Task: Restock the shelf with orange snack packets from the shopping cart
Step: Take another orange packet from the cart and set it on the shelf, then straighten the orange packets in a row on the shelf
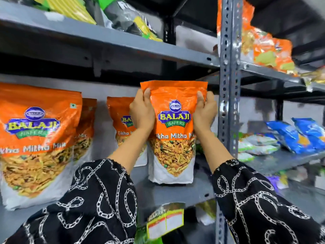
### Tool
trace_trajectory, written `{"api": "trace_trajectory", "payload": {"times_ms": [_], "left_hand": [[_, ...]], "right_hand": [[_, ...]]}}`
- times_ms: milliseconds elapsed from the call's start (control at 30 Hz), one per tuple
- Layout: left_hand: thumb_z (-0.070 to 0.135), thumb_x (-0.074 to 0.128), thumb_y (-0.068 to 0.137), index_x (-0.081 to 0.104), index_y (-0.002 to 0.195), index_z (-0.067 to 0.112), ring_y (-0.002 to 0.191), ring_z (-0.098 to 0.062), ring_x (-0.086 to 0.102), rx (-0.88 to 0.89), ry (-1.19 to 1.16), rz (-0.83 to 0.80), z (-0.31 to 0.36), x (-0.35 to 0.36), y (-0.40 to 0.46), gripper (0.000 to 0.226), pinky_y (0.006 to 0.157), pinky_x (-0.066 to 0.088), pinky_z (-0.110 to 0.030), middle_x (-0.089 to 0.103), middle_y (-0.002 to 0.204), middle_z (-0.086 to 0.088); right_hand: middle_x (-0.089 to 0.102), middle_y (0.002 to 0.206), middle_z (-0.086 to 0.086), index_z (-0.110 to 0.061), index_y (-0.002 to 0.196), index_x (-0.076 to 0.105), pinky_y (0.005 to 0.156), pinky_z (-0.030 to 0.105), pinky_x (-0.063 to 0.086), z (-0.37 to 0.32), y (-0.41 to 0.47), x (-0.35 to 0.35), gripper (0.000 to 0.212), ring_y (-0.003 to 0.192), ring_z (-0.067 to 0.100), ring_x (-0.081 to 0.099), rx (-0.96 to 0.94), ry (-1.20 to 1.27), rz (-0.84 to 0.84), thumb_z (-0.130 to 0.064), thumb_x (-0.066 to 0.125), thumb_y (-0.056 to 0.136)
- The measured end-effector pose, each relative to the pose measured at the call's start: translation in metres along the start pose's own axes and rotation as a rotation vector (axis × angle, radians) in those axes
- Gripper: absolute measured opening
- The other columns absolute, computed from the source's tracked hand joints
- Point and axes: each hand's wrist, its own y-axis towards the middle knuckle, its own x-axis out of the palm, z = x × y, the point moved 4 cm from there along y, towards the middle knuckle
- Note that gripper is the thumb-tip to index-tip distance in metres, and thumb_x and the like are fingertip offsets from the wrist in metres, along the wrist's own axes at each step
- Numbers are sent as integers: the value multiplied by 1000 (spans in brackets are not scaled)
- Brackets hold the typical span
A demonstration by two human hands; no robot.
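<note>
A snack packet (173, 131) stands upright at the right end of the shelf (175, 192), near its front edge, beside the upright post (228, 85). The left hand (143, 111) and right hand (204, 111) flank its upper sides. Another packet (121, 120) stands behind-left; two more (37, 138), possibly touching, stand toward the left end.

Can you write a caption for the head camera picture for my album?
Both hands, left hand and right hand, stand an orange snack packet upright on the grey shelf.

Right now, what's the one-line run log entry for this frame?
phase: placing | left hand: on packet | right hand: on packet | packet: upright on shelf, still held | others: three alike to its left
</note>
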Motion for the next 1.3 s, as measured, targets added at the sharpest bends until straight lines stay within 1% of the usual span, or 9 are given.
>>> {"api": "trace_trajectory", "payload": {"times_ms": [100, 200, 300, 400, 533, 733, 867, 1033, 1300], "left_hand": [[39, 38, 98, 61, 92, 8, 79, -26, 62, -24, 37, -17, -25, 9, 0, 39, 59, 37, -30, 72, 91, -12], [43, 37, 98, 61, 97, 10, 85, -25, 66, -26, 33, -22, -39, 16, 0, 41, 59, 41, -25, 71, 90, -6], [47, 37, 97, 54, 121, 13, 92, -29, 67, 15, 134, 12, -38, 16, 1, 45, 64, 42, -21, 72, 102, -10], [46, 40, 96, 31, 143, 13, 122, -26, 52, 77, 159, -38, -32, 6, -2, 58, 91, 37, -24, 55, 136, -13], [39, 39, 97, 22, 147, 8, 143, -26, 26, 204, 308, -20, -29, -40, -11, 61, 120, 22, -42, 31, 155, -13], [35, 42, 95, 16, 148, 10, 148, -23, 12, 269, 416, 147, -47, -167, -29, 64, 121, 7, -36, 17, 160, -13], [33, 37, 94, 14, 149, 6, 148, -25, 14, -36, 410, 281, -82, -253, -42, 65, 120, 10, -44, 13, 160, -15], [42, 29, 99, 40, 139, 4, 134, -36, 40, -796, 107, 193, -149, -292, -51, 56, 113, 30, -47, 42, 147, -22], [52, 20, 97, 39, 137, 5, 132, -36, 42, -839, 184, -49, -143, -280, -56, 65, 111, 33, -50, 45, 144, -20]], "right_hand": [[38, 55, -13, -20, 73, 37, 44, 10, 31, 22, -4, 17, 29, 50, -5, 42, 15, 13, -29, -37, 45, 96], [46, 58, -11, -23, 70, 38, 49, 13, 33, 39, -7, 25, 31, 53, -2, 45, 41, 18, -54, -41, 44, 95], [66, 110, 6, -19, 114, 50, 87, 38, 50, 38, -8, 32, 35, 100, 22, 62, 33, 24, -112, -47, 42, 94], [30, 154, 6, -19, 146, 21, 114, 39, 22, 18, -16, 32, 66, 141, 17, 27, -101, -98, -78, -49, 42, 92], [27, 155, 4, -22, 146, 22, 116, 35, 16, -23, -48, 34, 63, 142, 5, 17, -248, -121, -19, -48, 42, 92], [49, 139, 11, -12, 135, 42, 109, 32, 33, -74, -147, 73, 49, 129, 22, 43, -124, 158, -263, -35, 49, 92], [53, 129, 17, -1, 127, 46, 103, 35, 37, -89, -255, 121, 39, 120, 29, 49, 321, 267, -659, -23, 49, 95], [51, 136, 17, -4, 136, 40, 102, 36, 37, -110, -333, 153, 49, 123, 29, 49, 660, 226, -949, -35, 31, 100], [41, 146, 17, -16, 142, 29, 109, 48, 34, -108, -332, 152, 56, 131, 37, 40, 708, 159, -875, -48, 25, 97]]}}
